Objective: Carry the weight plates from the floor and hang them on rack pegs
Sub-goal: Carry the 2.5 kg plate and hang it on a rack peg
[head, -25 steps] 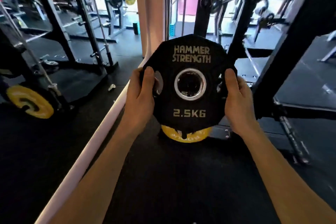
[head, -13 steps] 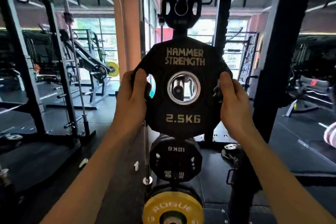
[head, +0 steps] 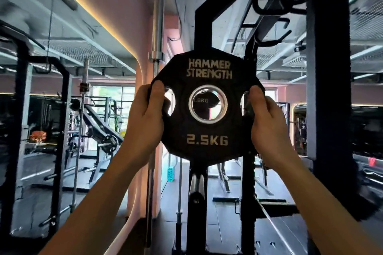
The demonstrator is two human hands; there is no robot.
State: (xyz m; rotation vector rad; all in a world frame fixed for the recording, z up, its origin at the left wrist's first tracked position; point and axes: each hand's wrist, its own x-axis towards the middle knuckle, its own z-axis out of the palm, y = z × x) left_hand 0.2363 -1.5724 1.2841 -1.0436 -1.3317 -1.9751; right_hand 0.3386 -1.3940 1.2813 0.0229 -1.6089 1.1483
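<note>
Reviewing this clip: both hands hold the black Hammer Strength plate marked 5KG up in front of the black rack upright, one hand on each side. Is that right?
Not quite. In the head view the black Hammer Strength weight plate reads 2.5KG, not 5KG. The rest holds: the left hand and the right hand each have a grip on one side, holding it up in front of the black rack upright.

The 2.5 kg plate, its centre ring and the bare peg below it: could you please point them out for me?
2.5 kg plate [head: 207, 142]: head view, on its black face at the weight lettering.
Centre ring [head: 191, 109]: head view, on the metal rim's left side.
Bare peg [head: 197, 182]: head view, on its shaft below the plate.
</note>
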